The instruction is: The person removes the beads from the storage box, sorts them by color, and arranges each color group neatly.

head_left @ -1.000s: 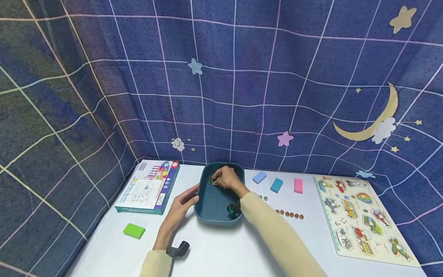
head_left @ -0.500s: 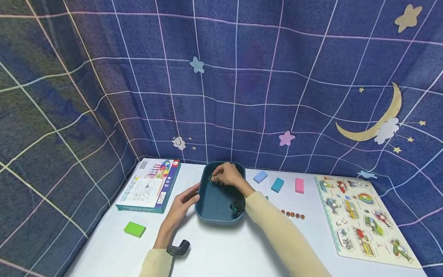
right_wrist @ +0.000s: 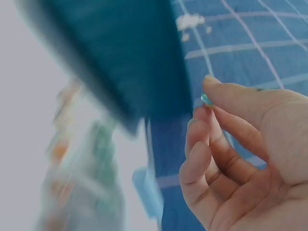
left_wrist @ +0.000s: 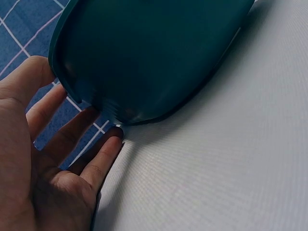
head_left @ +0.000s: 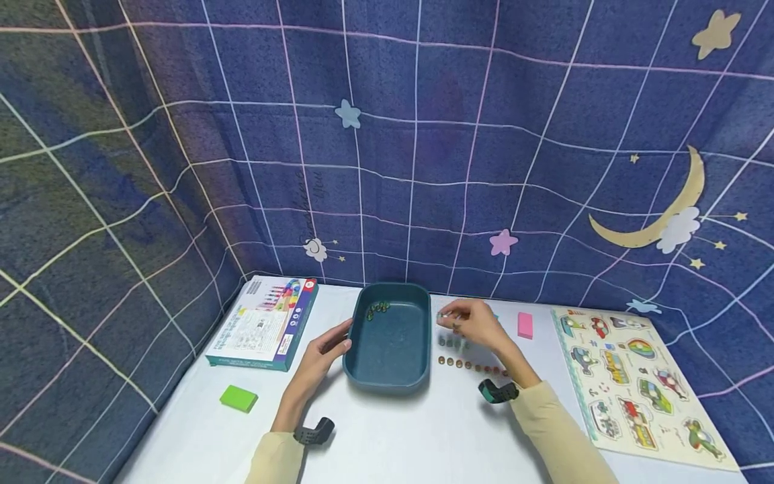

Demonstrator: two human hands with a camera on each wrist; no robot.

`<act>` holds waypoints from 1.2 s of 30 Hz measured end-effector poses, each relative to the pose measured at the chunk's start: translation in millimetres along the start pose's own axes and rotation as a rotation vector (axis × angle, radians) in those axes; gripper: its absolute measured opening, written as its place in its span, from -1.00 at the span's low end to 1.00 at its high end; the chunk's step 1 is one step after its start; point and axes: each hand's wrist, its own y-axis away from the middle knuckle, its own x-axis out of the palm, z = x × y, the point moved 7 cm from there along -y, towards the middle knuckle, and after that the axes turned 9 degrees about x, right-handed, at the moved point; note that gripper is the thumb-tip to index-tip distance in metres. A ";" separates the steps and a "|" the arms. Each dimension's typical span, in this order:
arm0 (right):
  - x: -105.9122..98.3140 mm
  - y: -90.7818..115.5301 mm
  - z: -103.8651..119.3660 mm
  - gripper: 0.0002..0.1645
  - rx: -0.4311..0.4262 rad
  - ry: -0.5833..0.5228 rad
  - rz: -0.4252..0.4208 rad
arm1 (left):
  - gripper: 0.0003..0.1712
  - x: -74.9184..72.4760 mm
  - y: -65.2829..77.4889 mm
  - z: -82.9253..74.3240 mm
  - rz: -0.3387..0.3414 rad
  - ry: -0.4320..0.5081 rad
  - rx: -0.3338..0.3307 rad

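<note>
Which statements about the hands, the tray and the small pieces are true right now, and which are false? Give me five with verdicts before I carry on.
1. The right hand pinches a small blue-green piece. True.
2. The tray has nothing in it. False: small green pieces lie near its far left corner.
3. The left hand touches the tray's left side. True.
4. The row of orange-brown pieces lies left of the tray. False: it lies on the table to the right.
5. The pink block lies between the tray and the picture board. True.
</note>
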 end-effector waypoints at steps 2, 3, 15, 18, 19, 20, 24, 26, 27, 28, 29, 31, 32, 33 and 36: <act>-12.6 10.6 -19.0 -0.73 0.007 0.046 -0.036 | -0.37 0.1 -0.2 -0.5 0.003 -0.002 0.002; -17.9 15.4 -27.7 -0.75 0.008 0.075 -0.055 | -0.37 0.1 -0.4 -0.7 0.005 -0.006 0.007; -30.2 37.0 -75.2 -0.88 -0.018 0.215 -0.030 | -0.38 -3.5 -0.5 -3.2 0.002 -0.015 0.016; -26.3 36.2 -76.8 -0.88 -0.003 0.232 -0.017 | -0.38 -2.2 -0.5 -2.9 0.001 -0.016 0.017; -25.4 35.6 -77.4 -0.87 -0.002 0.241 -0.014 | -0.38 -1.8 -0.6 -2.5 0.001 -0.018 0.017; -25.0 35.1 -77.9 -0.86 -0.003 0.252 -0.014 | -0.38 -1.4 -0.8 -2.1 0.002 -0.017 0.016; -23.8 33.3 -80.4 -0.84 0.001 0.262 -0.001 | -0.38 -1.6 -1.9 -1.1 0.002 -0.018 0.008; -25.2 33.5 -80.6 -0.83 -0.009 0.260 0.011 | -0.38 -1.1 -1.9 -0.8 0.001 -0.014 0.003; -26.6 33.7 -80.2 -0.82 -0.015 0.256 0.013 | -0.38 -0.9 -1.9 -0.6 0.000 -0.012 -0.001; -28.8 33.8 -79.3 -0.80 -0.019 0.251 0.011 | -0.38 -0.8 -1.9 -0.6 -0.001 -0.012 -0.003; -31.6 34.0 -77.9 -0.79 -0.024 0.246 0.005 | -0.38 -0.6 -1.9 -0.7 -0.001 -0.013 -0.005; -38.6 33.6 -73.6 -0.76 -0.031 0.212 -0.007 | -0.38 0.1 -2.0 -0.9 0.003 -0.017 -0.007; -42.3 33.0 -70.3 -0.75 -0.032 0.190 -0.018 | -0.37 0.4 -2.0 -1.1 0.005 -0.018 -0.007; -44.8 31.6 -65.8 -0.73 -0.034 0.166 -0.026 | -0.37 0.6 -2.0 -1.2 0.006 -0.016 -0.007; -47.5 24.6 -47.9 -0.67 -0.026 0.078 -0.035 | -0.37 0.7 -1.5 -1.7 0.005 -0.007 -0.006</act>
